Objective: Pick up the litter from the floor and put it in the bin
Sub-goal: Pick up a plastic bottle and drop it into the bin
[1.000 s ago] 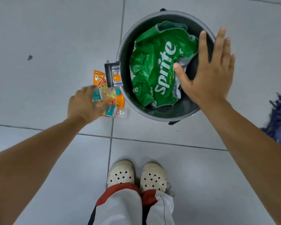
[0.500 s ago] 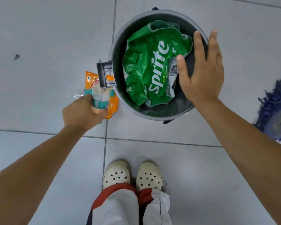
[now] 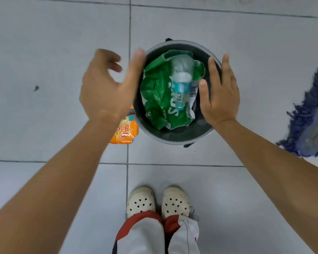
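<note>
- Grey plastic round bin (image 3: pixel 174 138) stands on the pale tiled floor (image 3: pixel 53 52), straight ahead of the person's feet, and it's filling up!
- Inside it, a crumpled green plastic Sprite wrapper (image 3: pixel 156 99) covers most of the bottom, white lettering showing.
- On top of that wrapper, or just above it, a clear plastic water bottle with a teal label (image 3: pixel 182 83) is blurred, lengthwise from near to far, within the bin's rim; whether it has landed I cannot tell.
- Left hand (image 3: pixel 106 88) hangs over the bin's left edge, fingers spread apart and curled loosely, gripping nothing, slightly blurred.
- Right hand (image 3: pixel 218 92) hovers over the right side of the bin, flat, fingers straight and close together, thumb out toward the bottle, nothing in it.
- Down on the floor, an orange snack packet (image 3: pixel 126 132) lies just beside the bin's near-left side, partly hidden under the left wrist.
- Over on the right edge, a dark blue stringy mop head (image 3: pixel 308 110) rests on the tiles, well apart from the bin.
- Nearest of all, two cream perforated clogs (image 3: pixel 158 200) side by side, with grey and red trouser legs (image 3: pixel 154 235) over them.
- One small dark speck (image 3: pixel 36 88) marks the floor far off to the left.
</note>
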The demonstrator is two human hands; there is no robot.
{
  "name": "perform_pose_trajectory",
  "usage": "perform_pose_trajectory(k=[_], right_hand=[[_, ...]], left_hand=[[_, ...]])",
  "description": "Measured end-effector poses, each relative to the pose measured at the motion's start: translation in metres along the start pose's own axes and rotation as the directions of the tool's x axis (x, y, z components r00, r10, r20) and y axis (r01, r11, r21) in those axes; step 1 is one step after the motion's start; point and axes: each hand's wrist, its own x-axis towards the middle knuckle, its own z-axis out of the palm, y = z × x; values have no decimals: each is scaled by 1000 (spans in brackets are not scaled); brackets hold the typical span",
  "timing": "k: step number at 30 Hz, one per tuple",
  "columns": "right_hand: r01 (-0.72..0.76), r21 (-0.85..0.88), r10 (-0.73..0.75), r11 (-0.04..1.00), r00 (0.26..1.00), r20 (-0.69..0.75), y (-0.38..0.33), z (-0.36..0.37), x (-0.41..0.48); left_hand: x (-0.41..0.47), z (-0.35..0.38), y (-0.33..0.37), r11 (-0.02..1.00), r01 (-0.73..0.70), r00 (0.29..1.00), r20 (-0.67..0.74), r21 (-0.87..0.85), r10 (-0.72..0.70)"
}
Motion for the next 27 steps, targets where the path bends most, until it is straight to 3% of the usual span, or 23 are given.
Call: perform_pose_trajectory(k=[4, 5, 7, 9, 11, 14, 17, 20, 22, 24, 25, 27], right_hand=[[20, 26, -20, 999, 1000, -10, 4, 1, 0], [21, 27, -21, 999, 1000, -13, 4, 1, 0], [22, 28, -21, 999, 1000, -15, 4, 1, 0], [21, 29, -21, 999, 1000, -6, 3, 1, 0], [21, 20, -21, 1000, 1000, 1, 3, 2, 0], [21, 14, -21, 1000, 1000, -3, 4, 2, 1], [25, 5, -25, 1000, 1000, -16, 5, 4, 1], [33, 3, -33, 999, 999, -26, 5, 4, 1], [32, -3, -32, 999, 999, -29, 6, 5, 2], [28, -3, -28, 1000, 999, -22, 5, 4, 1], [25, -8, -25, 1000, 999, -21, 4, 3, 0], [19, -17, -19, 1000, 1000, -10, 4, 3, 1]], left_hand=[[41, 11, -58, 988, 55, 991, -110, -144, -71], [47, 17, -76, 991, 96, 991, -85, -98, -105], [52, 30, -110, 980, 122, 988, 79, 158, -136], [47, 43, -138, 872, -32, 926, 343, 489, -158], [38, 57, -158, 681, -293, 833, 529, 671, -163], [25, 73, -169, 469, -469, 771, 606, 748, -194], [16, 82, -176, 382, -504, 769, 604, 775, -211], [11, 82, -184, 424, -489, 788, 594, 763, -161], [10, 77, -186, 628, -318, 865, 488, 710, -114], [7, 63, -176, 880, 29, 947, 268, 474, -175], [6, 54, -168, 936, 172, 962, 151, 307, -226], [3, 33, -144, 962, 272, 961, -49, 20, -271]])
